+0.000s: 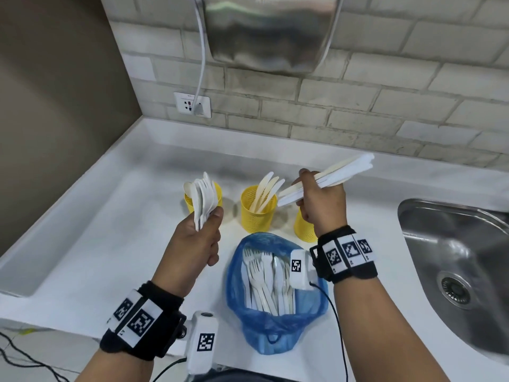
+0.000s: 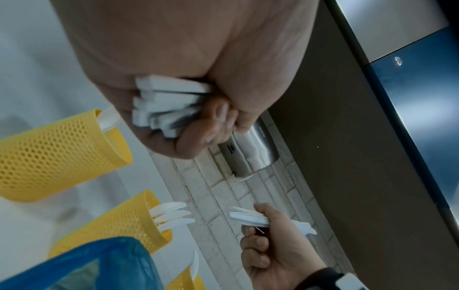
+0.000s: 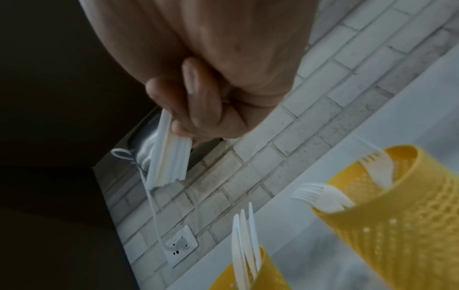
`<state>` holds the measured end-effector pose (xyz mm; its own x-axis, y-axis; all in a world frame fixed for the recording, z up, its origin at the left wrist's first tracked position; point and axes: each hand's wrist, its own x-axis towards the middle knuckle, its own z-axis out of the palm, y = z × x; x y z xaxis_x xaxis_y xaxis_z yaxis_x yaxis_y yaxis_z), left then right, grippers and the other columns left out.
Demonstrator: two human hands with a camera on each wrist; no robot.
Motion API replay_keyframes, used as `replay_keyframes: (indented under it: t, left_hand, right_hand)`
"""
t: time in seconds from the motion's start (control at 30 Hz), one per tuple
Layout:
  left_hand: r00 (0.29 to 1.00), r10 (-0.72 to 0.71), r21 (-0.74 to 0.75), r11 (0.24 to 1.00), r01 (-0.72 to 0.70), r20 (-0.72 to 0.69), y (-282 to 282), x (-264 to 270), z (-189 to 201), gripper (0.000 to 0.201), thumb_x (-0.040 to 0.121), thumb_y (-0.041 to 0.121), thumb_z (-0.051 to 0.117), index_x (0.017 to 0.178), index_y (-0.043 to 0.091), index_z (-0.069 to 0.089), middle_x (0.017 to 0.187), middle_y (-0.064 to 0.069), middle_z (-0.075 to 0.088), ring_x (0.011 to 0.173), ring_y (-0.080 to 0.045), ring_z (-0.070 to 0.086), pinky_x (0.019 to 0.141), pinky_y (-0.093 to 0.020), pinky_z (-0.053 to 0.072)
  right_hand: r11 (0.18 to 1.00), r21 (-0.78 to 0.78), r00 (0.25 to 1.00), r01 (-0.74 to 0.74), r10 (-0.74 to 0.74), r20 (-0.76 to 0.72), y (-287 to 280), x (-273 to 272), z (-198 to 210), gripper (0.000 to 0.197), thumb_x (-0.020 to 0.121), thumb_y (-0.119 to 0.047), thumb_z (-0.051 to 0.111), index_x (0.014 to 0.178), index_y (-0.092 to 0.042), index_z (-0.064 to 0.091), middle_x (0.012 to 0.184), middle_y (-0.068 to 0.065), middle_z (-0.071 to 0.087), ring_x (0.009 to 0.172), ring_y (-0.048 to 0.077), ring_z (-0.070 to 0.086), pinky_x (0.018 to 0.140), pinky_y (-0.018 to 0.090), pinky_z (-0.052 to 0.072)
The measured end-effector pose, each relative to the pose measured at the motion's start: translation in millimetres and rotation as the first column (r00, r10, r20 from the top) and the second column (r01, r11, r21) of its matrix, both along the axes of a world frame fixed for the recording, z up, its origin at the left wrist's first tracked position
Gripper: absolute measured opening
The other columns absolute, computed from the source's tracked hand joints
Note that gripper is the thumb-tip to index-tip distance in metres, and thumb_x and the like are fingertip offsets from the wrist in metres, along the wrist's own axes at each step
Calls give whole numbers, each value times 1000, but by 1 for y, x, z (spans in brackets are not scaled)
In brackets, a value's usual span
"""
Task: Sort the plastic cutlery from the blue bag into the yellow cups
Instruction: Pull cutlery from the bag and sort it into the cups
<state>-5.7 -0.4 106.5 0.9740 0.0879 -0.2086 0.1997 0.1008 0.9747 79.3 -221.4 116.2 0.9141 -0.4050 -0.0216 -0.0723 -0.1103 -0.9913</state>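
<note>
- Head view: our left hand point(image 1: 197, 238) grips a bunch of spoons point(image 1: 203, 198) upright over the left cup point(image 1: 217, 193). Our right hand point(image 1: 322, 199) grips a bundle of knives point(image 1: 327, 177) above the right cup point(image 1: 304, 227). Middle cup point(image 1: 256, 216) holds knives. Blue bag point(image 1: 275, 323) of forks point(image 1: 264, 279) lies on the counter point(image 1: 115, 221), near us.
- Left wrist view: fingers point(image 2: 218, 113) curled round spoon handles point(image 2: 166, 104).
- Right wrist view: fingers point(image 3: 198, 102) clamp knife handles point(image 3: 168, 160); forks stand in the nearest cup point(image 3: 397, 225).
</note>
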Motion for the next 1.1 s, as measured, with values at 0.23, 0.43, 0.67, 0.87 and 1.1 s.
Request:
replay_keyframes:
  t: [0.23, 0.43, 0.67, 0.87, 1.1]
  left_hand:
    - [998, -59, 58, 997, 58, 22, 18, 1, 0, 27, 102, 31, 60, 82, 19, 47, 59, 8, 31, 51, -14, 24, 49, -28, 25]
    - [997, -79, 82, 994, 78, 12, 26, 0, -4, 25, 103, 30, 59, 83, 18, 48, 61, 6, 32, 52, -15, 25, 49, -28, 26]
    - [991, -125, 78, 990, 122, 41, 26, 6, -5, 11, 102, 33, 59, 94, 27, 58, 62, 7, 38, 50, -12, 30, 49, -29, 30]
    - [984, -160, 64, 986, 155, 74, 26, 10, -12, 8, 99, 42, 62, 91, 42, 62, 62, 8, 40, 51, -11, 35, 52, -30, 36]
    - [980, -177, 90, 981, 169, 90, 21, 14, -13, 9, 90, 50, 60, 94, 43, 62, 59, 12, 41, 50, -12, 37, 55, -32, 38]
  right_hand:
    - [993, -101, 996, 67, -72, -52, 17, 34, -16, 29, 83, -36, 61, 71, -12, 74, 58, 3, 70, 49, 22, 62, 57, 36, 52]
    - [908, -417, 999, -36, 22, -38, 37, 51, -33, 40, 94, -41, 61, 67, -10, 61, 68, 7, 68, 62, 23, 66, 62, 30, 50]
    - [743, -632, 969, -220, 93, -228, 59, 53, -50, 44, 94, -52, 55, 94, -10, 68, 92, 11, 69, 81, 33, 64, 76, 36, 55]
    - [622, -722, 947, -304, 115, -300, 60, 52, -57, 40, 94, -47, 54, 102, -11, 68, 92, 11, 64, 91, 37, 66, 77, 36, 53]
    - [597, -762, 968, -251, 134, -214, 55, 52, -60, 42, 91, -55, 58, 100, -14, 66, 97, 10, 70, 89, 35, 67, 76, 36, 54]
